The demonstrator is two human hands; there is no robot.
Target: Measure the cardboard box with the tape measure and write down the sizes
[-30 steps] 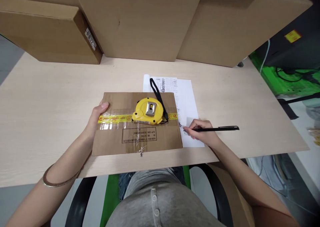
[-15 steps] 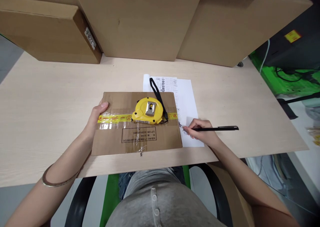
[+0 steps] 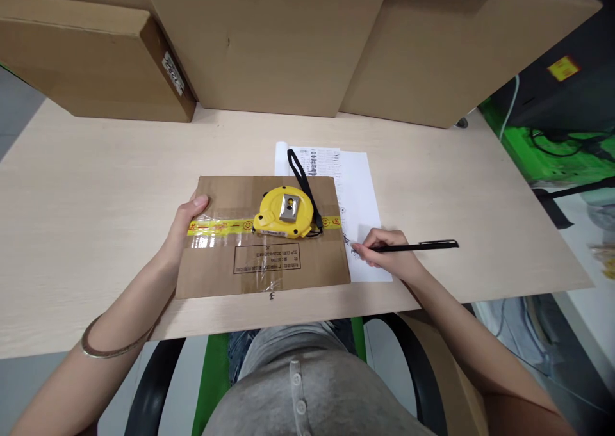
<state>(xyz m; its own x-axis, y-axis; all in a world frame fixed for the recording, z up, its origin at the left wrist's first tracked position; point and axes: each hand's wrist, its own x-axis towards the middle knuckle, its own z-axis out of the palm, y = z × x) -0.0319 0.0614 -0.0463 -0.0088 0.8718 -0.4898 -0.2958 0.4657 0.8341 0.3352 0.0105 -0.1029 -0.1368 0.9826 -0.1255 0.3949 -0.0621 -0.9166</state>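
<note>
A taped cardboard box lies in front of me on the wooden table, a strip of yellow printed tape across its top. My left hand grips the box's left edge, thumb on top and the other fingers hidden. On the box rests a yellow tape measure with a metal clip and a black wrist strap. Partly under the box are white paper sheets with handwriting. My right hand pinches a black pen, its fingers at the paper beside the box's right edge.
Large cardboard boxes stand along the back of the table. A smaller carton with a label is at the back left. Cables and a green surface are at the right. The chair's armrests flank me below the table edge.
Almost nothing differs. Both hands, the box, the tape measure and the pen keep their places; the pen's far end has shifted very slightly.
</note>
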